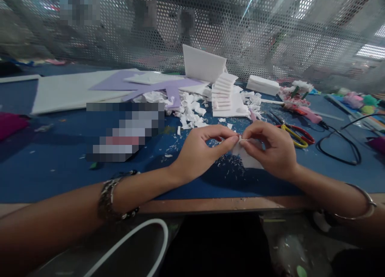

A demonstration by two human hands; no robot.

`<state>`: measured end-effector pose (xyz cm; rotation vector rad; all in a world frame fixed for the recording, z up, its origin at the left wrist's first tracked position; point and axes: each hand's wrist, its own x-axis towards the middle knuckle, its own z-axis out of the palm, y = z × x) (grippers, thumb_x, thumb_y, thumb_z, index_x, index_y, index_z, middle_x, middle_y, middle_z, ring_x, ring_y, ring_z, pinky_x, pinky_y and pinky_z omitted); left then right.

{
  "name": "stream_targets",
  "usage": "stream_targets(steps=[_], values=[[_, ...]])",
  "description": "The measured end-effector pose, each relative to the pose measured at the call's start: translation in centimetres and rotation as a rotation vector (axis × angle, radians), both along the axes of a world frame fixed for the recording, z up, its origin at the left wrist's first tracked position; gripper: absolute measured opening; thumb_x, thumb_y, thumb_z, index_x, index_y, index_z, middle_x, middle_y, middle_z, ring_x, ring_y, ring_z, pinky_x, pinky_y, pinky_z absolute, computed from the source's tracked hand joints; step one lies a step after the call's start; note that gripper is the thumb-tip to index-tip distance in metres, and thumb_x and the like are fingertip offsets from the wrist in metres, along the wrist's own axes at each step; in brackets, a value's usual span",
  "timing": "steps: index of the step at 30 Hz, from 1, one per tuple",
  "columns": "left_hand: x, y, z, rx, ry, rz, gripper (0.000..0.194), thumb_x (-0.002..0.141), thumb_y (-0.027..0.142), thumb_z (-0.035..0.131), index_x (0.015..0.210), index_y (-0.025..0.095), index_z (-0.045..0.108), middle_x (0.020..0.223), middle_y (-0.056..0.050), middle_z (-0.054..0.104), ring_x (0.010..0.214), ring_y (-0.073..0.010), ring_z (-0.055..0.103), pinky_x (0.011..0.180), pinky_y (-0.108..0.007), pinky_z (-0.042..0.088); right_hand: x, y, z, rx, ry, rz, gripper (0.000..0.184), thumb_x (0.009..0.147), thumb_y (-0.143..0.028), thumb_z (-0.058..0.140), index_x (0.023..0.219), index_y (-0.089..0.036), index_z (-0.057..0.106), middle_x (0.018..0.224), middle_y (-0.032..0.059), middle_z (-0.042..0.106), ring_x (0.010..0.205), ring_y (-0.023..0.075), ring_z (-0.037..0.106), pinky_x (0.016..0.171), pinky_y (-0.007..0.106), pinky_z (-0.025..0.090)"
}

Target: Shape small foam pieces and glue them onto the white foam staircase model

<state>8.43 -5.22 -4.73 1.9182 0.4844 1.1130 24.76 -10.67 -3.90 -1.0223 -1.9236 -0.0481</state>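
The left hand [207, 150] and the right hand [269, 148] meet at the fingertips, both pinched on a thin, soft-looking white sheet piece [251, 161]. The piece sits between the hands at its gathered upper edge; its loose lower part hangs beneath the right fingers.

Risk 1: tearing. The grip covers only a small area of apparently weak material. Uneven pull between the hands could split the edge.

Risk 2: slipping. If either pinch relaxes, the gathered edge could unfold and the piece could drop onto the blue-topped counter [60, 164].

Risk 3: contamination. Fine white shavings [231, 164] lie directly below the hands and could cling to the piece. Crumpled white scraps [192, 108] lie just beyond the left hand; a dropped piece could be mistaken for one.

Risk 4: snagging. Scissors with red and yellow handles [297, 135] lie just beyond the right hand, and a looped black cord [355, 163] lies to its right. A wide outward sweep could catch either.
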Motion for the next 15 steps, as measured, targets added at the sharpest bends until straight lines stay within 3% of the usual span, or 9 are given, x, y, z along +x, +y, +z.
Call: stream_targets(steps=[11,15], values=[[-0.4,0.7,0.3,0.135,-0.001,-0.154,0.008,0.074,0.022,0.063,0.078,0.019,0.069,0.083,-0.003,0.069,0.078,-0.0132,0.061,0.07,-0.022,0.046,0.3,-0.3,-0.2,-0.042,0.103,0.078,0.015,0.075,-0.014,0.061,0.085,-0.02,0.052,0.073,-0.004,0.057,0.065,0.0045,0.056,0.06,0.014,0.046],[-0.3,0.9,0.5,0.028,0.008,-0.194,0.01,0.073,0.025,0.063,0.074,0.016,0.068,0.079,-0.003,0.067,0.074,-0.0122,0.06,0.068,-0.022,0.046,0.2,-0.3,0.1,0.043,0.029,0.071,0.012,0.076,-0.015,0.061,0.087,-0.018,0.058,0.076,-0.003,0.062,0.067,0.0043,0.057,0.061,0.014,0.046]])
